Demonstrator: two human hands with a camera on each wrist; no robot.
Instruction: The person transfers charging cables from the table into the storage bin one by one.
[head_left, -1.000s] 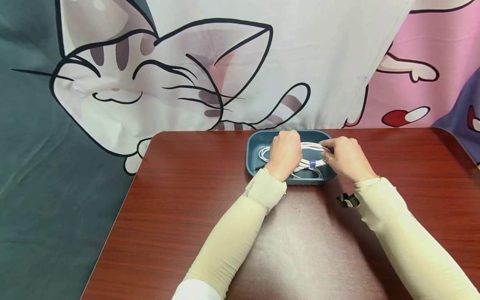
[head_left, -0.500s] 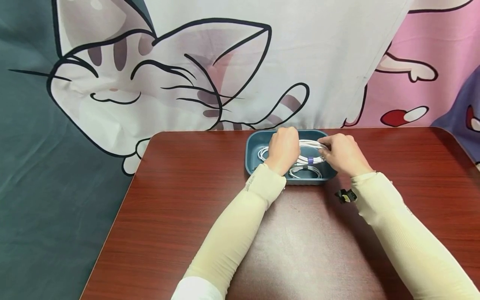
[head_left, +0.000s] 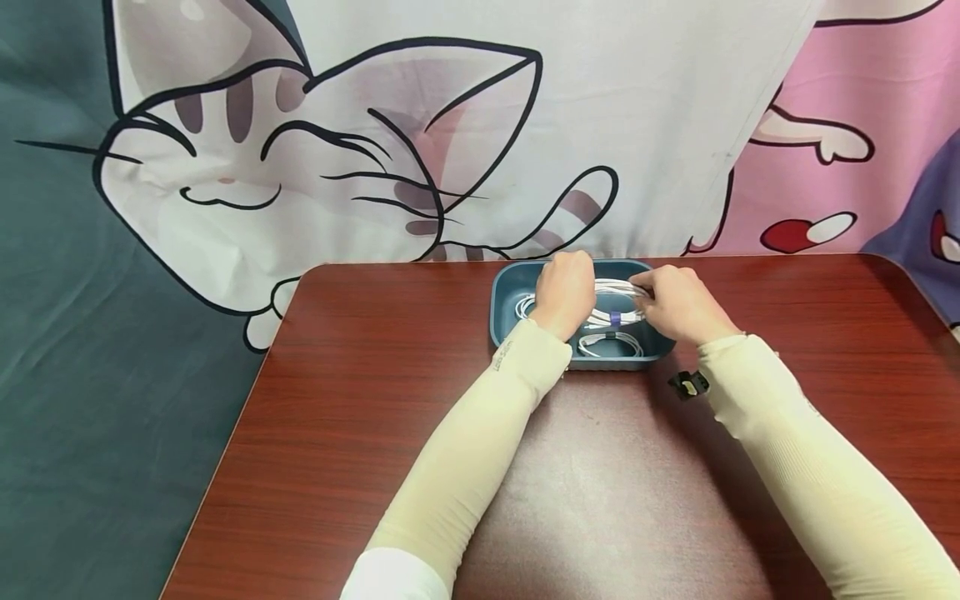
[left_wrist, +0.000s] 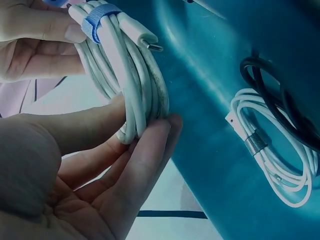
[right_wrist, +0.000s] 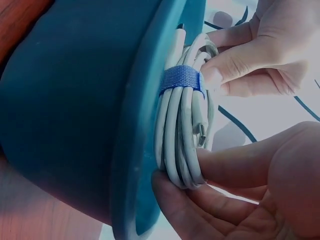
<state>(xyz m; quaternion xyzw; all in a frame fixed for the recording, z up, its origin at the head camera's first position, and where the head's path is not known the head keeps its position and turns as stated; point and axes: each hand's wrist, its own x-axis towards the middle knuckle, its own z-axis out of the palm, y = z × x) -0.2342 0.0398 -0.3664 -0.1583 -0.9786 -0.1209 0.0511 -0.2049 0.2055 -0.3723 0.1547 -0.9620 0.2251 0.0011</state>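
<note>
A coiled white charging cable [head_left: 615,287] with a blue strap [head_left: 616,318] is held up at the blue-green box, stretched between both hands. My left hand [head_left: 567,292] hides part of it in the head view; the left wrist view shows thumb and fingers pinching one end of the coil [left_wrist: 125,75]. At the opposite end, my right hand [head_left: 681,307] pinches the loops, its thumb and fingers plain in the right wrist view beside the coil [right_wrist: 175,130]. A metal plug tip [left_wrist: 152,46] sticks out near the strap.
The blue-green box [head_left: 607,364] stands at the table's back edge. Inside lies a smaller white cable [head_left: 611,342] with a dark band, beside a black cable [left_wrist: 270,95]. More white loops [head_left: 522,308] show left of my left hand. A cat-print curtain [head_left: 645,125] hangs behind the table.
Both hands have shifted slightly up and left in the head view, carrying the strapped white cable with them. The smaller white cable below shows more fully.
</note>
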